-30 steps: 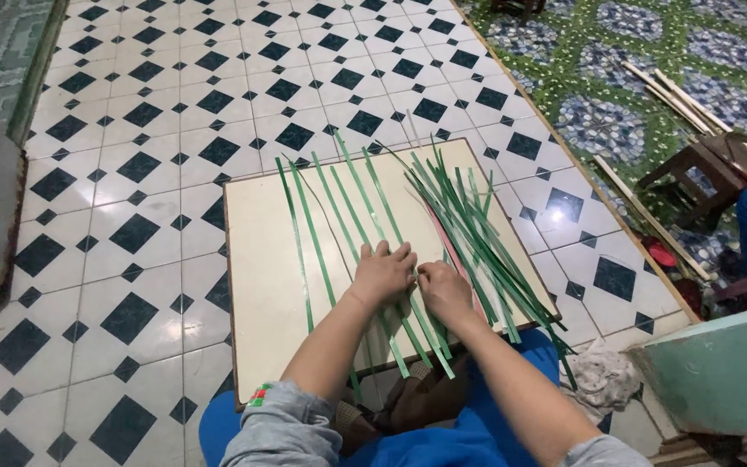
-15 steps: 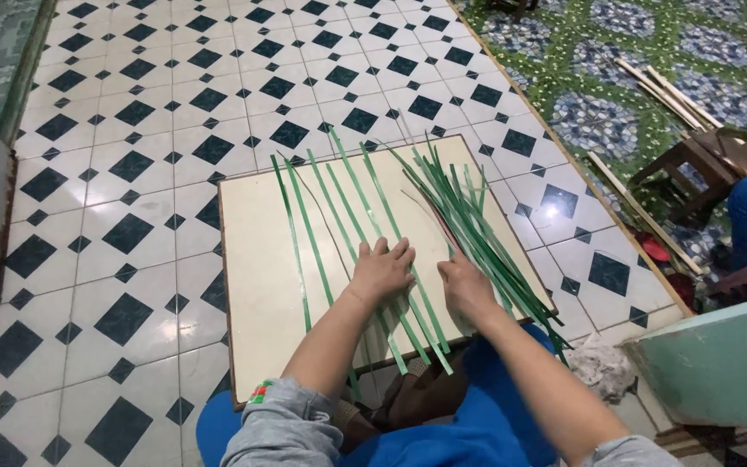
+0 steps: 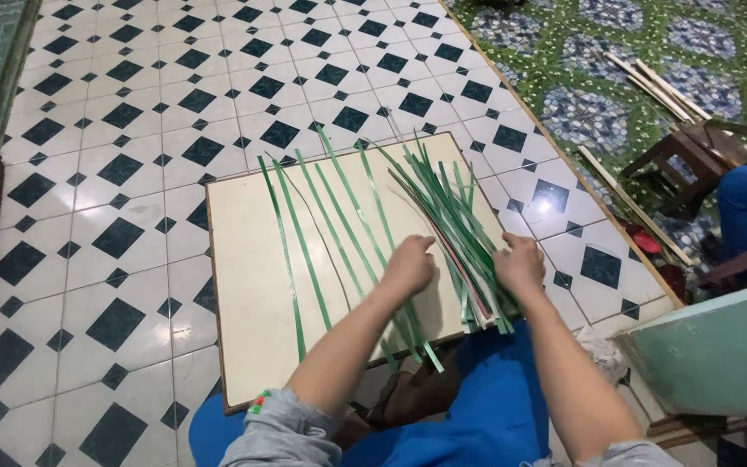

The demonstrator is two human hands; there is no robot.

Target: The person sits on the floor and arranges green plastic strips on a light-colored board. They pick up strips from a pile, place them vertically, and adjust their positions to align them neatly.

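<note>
Green strips (image 3: 339, 233): long, thin, flat bands, likely light and springy; they look smooth, so they may slide on the board and bend rather than break. They lie on a pale board, the spread ones apart from each other.
Bundle (image 3: 451, 233): the same strips heaped and overlapping at the board's 3 o'clock side, with a pale pinkish strip among them.
Long axis: the spread strips run from about 6 o'clock near the person to about 11 or 12 o'clock; the bundle fans from about 5 o'clock to about 11 o'clock, the far ends splayed and slightly lifted.
Where to hold: judged best near the close ends, pinched flat between thumb and fingers, since a mid-length grip would let both ends droop.
Left hand (image 3: 410, 262): fingers curled loosely, pressing down on the spread strips close to their near ends; whether it pinches one I cannot tell.
Right hand (image 3: 519, 264): fingers bent narrow, resting on the near part of the bundle; grip unclear.
Board (image 3: 244, 285): cream rectangle on the floor, near edge against the person's blue-clad lap.
Floor (image 3: 114, 173): white tiles with dark diamonds.
Stool (image 3: 685, 156): brown wooden, at 2 o'clock, well apart, beside pale sticks (image 3: 650, 82).
</note>
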